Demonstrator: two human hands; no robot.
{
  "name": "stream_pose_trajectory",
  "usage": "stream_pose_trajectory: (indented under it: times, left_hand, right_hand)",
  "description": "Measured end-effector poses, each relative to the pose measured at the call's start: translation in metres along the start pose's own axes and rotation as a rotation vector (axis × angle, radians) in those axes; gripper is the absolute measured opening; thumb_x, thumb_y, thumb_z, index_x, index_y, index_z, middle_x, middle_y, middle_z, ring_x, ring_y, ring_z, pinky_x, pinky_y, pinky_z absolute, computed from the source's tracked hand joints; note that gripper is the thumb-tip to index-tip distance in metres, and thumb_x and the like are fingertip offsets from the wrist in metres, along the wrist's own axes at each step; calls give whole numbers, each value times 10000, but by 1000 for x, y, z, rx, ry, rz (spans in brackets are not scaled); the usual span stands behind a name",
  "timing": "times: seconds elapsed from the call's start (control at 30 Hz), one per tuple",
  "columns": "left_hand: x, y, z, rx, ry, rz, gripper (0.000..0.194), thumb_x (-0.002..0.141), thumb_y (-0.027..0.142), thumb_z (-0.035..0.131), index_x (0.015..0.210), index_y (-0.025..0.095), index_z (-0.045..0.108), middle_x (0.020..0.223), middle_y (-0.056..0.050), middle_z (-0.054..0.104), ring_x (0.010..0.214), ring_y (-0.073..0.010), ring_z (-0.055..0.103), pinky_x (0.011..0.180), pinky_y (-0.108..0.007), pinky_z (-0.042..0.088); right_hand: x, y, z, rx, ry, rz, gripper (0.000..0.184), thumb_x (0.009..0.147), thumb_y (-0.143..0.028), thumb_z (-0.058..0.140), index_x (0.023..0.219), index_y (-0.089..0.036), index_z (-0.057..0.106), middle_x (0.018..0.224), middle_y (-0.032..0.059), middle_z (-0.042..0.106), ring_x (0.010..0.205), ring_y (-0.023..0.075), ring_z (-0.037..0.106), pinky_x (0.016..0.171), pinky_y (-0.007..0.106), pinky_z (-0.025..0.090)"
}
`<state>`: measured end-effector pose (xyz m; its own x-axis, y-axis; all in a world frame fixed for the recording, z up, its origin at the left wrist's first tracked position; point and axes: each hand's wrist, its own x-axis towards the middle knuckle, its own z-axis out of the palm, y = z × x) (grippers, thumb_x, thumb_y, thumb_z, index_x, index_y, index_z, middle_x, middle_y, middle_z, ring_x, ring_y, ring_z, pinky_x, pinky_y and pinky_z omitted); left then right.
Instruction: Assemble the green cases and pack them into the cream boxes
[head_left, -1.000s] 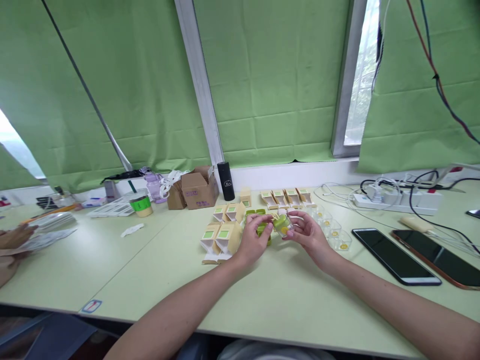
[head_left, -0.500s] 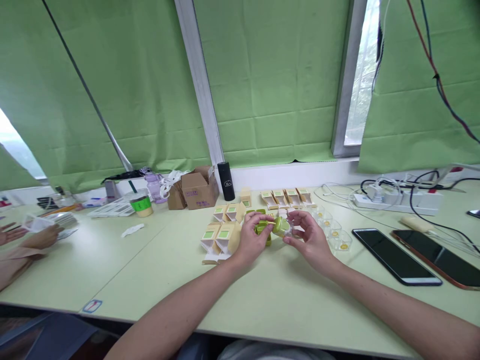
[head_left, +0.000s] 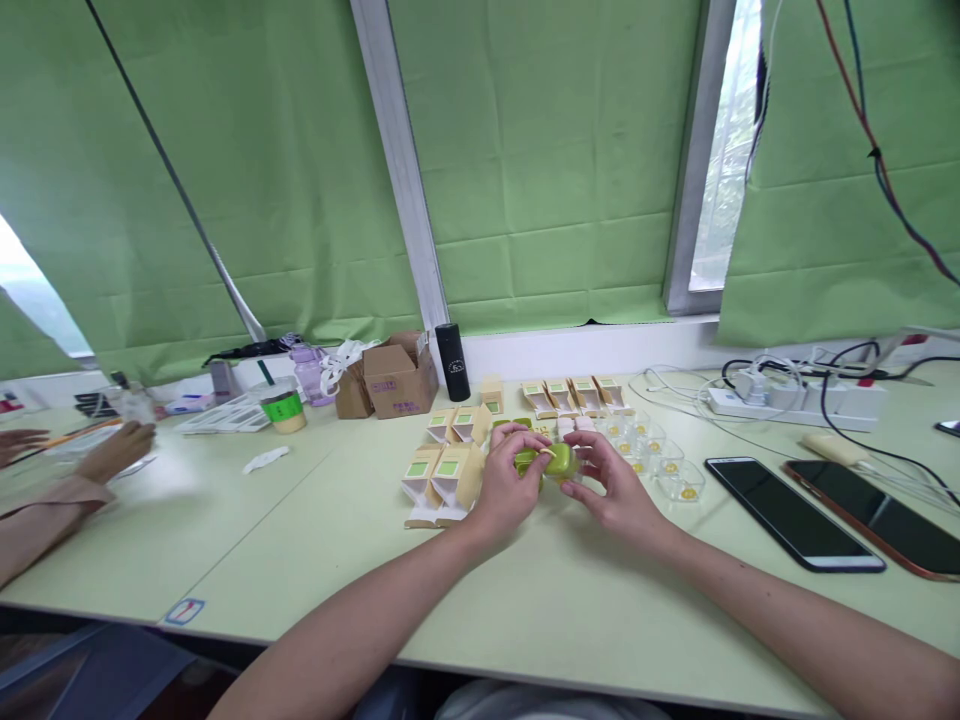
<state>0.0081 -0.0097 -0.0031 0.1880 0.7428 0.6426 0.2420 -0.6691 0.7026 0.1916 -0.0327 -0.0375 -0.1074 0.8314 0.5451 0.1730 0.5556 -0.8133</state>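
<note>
Between my hands is a small rounded green case [head_left: 560,461] with a clear plastic part at its right end and a pale cord or strip on top. My left hand [head_left: 508,472] pinches its left side. My right hand [head_left: 613,488] is closed around the clear right end. More green pieces [head_left: 501,424] lie behind my left hand, partly hidden. Several clear plastic covers with yellow dots [head_left: 684,484] sit to the right of my right hand. Small yellow boxes with open flaps [head_left: 459,468] lie left of my left hand.
Another row of yellow boxes [head_left: 577,394] lies behind. Two phones [head_left: 793,510] and a power strip [head_left: 802,402] with tangled cables are at right. A black bottle [head_left: 452,362], a cardboard box [head_left: 401,380] and a drink cup [head_left: 285,408] stand back left. A co-worker's hands [head_left: 116,452] are far left.
The green case has turned more level, and its clear end now lies closer against my right fingers. My right hand has shifted slightly left. At far left, the co-worker's hands have moved.
</note>
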Motion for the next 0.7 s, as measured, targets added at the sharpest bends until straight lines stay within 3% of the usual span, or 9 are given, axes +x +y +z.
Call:
stream_pose_trajectory:
  times: [0.4,0.7]
  left_hand:
    - [-4,-4,-2,136,-82,63,89,982,193,583,907,231,611,1141,-89,652,1218,-253,543,1027,-454,493]
    - [-1,2,-4,84,69,124,106,989,247,608,885,235,623,1066,-88,702,1139,-252,601,1002,-439,492]
  right_hand:
    - [3,1,-3,-147,18,-3,462,853,-323,749,1277,-284,571,1302,84,665,1160,272,653,1004,484,546]
    - [4,-1,-6,-189,30,-44,503,855,-294,726,1311,-292,512,1279,71,659,1188,269,638,1027,481,534]
